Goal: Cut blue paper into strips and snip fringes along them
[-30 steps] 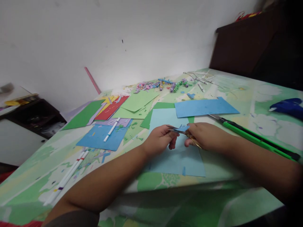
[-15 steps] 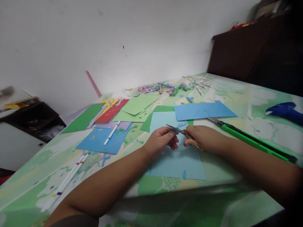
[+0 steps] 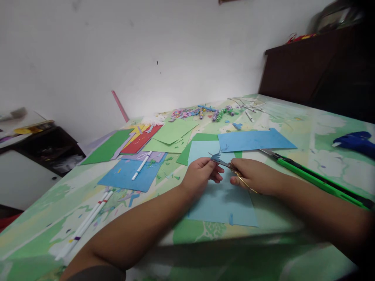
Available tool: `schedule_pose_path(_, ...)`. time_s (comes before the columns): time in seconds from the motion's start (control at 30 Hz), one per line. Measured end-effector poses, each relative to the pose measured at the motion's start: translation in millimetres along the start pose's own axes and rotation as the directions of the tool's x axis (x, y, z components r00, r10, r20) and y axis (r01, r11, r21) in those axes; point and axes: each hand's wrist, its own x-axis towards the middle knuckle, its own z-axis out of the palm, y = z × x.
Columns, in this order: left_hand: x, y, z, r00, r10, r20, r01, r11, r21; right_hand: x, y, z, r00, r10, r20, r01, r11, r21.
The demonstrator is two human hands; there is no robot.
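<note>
My right hand (image 3: 254,173) grips a pair of small scissors (image 3: 225,164) with gold-coloured handles, blades pointing left. At the blade tips is a small piece of blue paper (image 3: 216,157) with a fringed edge. My left hand (image 3: 202,171) pinches that piece between thumb and fingers, the other fingers curled below. Both hands are above a light blue sheet (image 3: 225,210) on the table, and a short blue strip (image 3: 231,219) lies near its front edge. Part of the sheet is hidden by the hands.
A blue sheet (image 3: 254,139) and a green utility knife (image 3: 319,177) lie to the right, with a blue glue gun (image 3: 354,141) beyond. Leftward are coloured sheets, a blue sheet (image 3: 129,175) bearing a white stick (image 3: 141,166), and white sticks (image 3: 88,222). Paper curls (image 3: 216,115) sit near the wall.
The view has shifted slightly. The scissors have turned a little in my right hand, and the fringed blue paper now stands up more visibly at the blades.
</note>
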Motion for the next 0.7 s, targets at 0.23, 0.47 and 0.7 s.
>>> schedule_pose_path(0.23,-2.5,1.3,5.0,0.999,0.038,0.011,-0.039,0.986,0.16,0.1,1.0,3.3,1.0,-0.031,-0.002,0.031,0.999,0.033)
schedule_pose_path(0.47,-3.2,2.9,2.4,0.996,0.084,0.044,-0.093,0.94,0.329,-0.3,1.3,3.3,0.998,-0.068,-0.004,0.068,0.997,0.02)
schedule_pose_path(0.7,-3.9,3.9,2.5,0.993,0.097,0.061,-0.111,0.944,0.311,-1.5,3.2,2.5,0.996,-0.093,0.014,0.092,0.994,0.054)
